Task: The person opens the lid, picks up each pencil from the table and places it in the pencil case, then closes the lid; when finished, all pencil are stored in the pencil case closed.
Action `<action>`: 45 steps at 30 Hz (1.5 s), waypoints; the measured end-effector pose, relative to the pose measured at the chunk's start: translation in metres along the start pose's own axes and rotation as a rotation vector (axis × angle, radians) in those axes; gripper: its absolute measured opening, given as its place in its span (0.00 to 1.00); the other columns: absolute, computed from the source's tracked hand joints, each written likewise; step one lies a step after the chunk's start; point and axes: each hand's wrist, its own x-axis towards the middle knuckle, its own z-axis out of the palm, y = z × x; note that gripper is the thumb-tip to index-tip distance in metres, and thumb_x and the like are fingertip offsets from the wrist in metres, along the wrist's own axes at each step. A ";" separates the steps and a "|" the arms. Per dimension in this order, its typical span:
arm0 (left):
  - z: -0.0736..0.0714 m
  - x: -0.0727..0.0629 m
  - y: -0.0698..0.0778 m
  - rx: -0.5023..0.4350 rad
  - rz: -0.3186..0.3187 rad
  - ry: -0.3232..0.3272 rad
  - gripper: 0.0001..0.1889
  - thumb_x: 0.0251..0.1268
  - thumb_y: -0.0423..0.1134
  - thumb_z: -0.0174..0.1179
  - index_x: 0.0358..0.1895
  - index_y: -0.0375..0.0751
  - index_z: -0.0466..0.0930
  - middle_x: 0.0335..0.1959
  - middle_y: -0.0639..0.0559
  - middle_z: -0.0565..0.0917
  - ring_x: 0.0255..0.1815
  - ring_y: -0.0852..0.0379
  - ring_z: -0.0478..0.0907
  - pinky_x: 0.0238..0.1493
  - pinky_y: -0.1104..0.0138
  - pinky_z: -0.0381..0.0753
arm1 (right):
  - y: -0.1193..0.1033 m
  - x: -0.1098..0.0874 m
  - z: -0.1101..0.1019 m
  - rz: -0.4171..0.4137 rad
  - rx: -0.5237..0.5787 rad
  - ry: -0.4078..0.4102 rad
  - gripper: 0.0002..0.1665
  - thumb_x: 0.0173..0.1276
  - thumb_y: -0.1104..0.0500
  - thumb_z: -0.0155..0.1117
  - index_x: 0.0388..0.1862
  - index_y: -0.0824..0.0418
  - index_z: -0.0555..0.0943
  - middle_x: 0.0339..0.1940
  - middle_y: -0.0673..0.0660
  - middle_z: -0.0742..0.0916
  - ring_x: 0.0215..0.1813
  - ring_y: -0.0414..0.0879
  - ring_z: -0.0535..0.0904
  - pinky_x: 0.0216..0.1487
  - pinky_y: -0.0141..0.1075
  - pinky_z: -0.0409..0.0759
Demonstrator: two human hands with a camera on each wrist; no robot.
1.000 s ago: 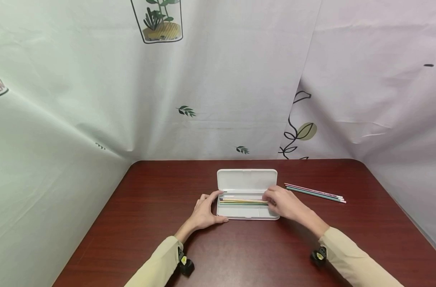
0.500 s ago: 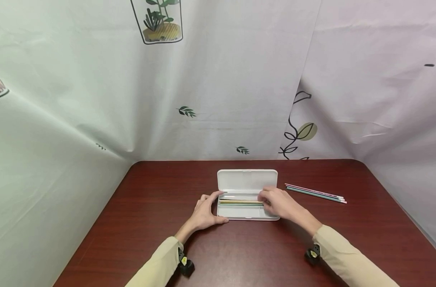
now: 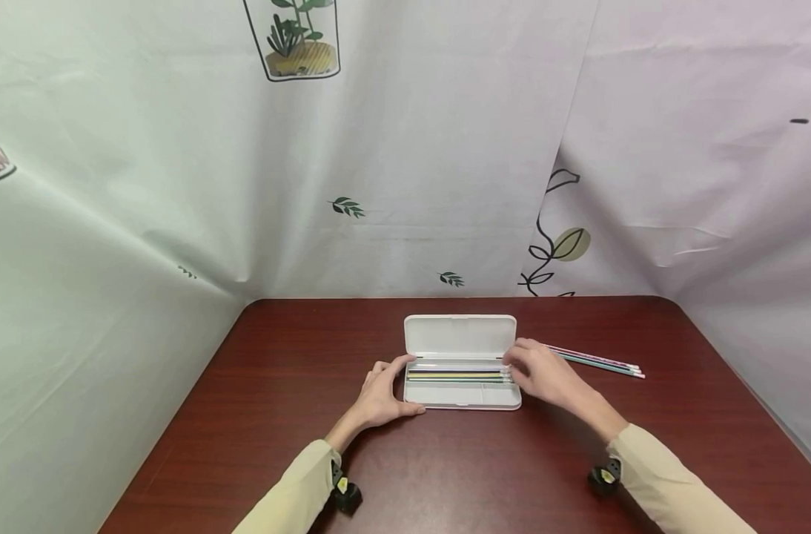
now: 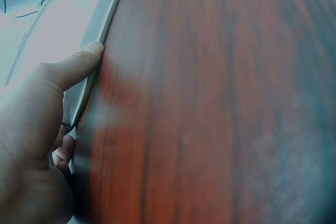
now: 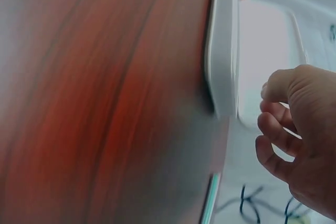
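On the table lies a white pencil case (image 3: 448, 397) with its lid (image 3: 459, 335) raised at the back. Several pencils (image 3: 452, 375) lie lengthwise inside it. My left hand (image 3: 379, 397) grips the case's left end, index finger at the back corner and thumb along the front edge; in the left wrist view the thumb (image 4: 79, 64) presses that edge. Over the case's right end hovers my right hand (image 3: 541, 373), near the pencil ends. In the right wrist view its loosely curled fingers (image 5: 275, 132) hold nothing.
Several more pencils (image 3: 606, 363), pink and teal among them, lie on the table right of the case, partly behind my right hand. A patterned white cloth (image 3: 392, 148) hangs along the back and sides of the dark red table (image 3: 445, 467).
My right hand first slid left over the pencils inside the case, then moved back right and up, off them. The pencils' right ends now show. My left hand has stayed put.
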 end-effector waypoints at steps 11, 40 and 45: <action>0.000 0.000 0.000 -0.001 0.000 -0.003 0.47 0.41 0.51 0.82 0.70 0.53 0.70 0.51 0.45 0.75 0.50 0.48 0.67 0.50 0.53 0.65 | 0.056 -0.064 -0.039 0.180 -0.119 0.064 0.12 0.49 0.71 0.73 0.32 0.61 0.83 0.32 0.53 0.81 0.33 0.50 0.77 0.32 0.48 0.76; -0.001 0.000 0.000 0.003 0.010 -0.001 0.48 0.41 0.51 0.81 0.71 0.53 0.69 0.50 0.47 0.75 0.50 0.50 0.67 0.51 0.52 0.65 | 0.090 -0.105 -0.055 0.289 -0.187 0.068 0.12 0.51 0.73 0.71 0.35 0.66 0.83 0.35 0.59 0.82 0.39 0.59 0.78 0.34 0.56 0.76; -0.001 0.000 0.000 0.000 0.008 -0.003 0.47 0.41 0.52 0.81 0.71 0.53 0.69 0.51 0.46 0.75 0.50 0.49 0.67 0.51 0.51 0.65 | 0.091 -0.104 -0.055 0.285 -0.188 0.065 0.12 0.50 0.73 0.71 0.35 0.65 0.83 0.34 0.58 0.82 0.37 0.58 0.78 0.34 0.54 0.76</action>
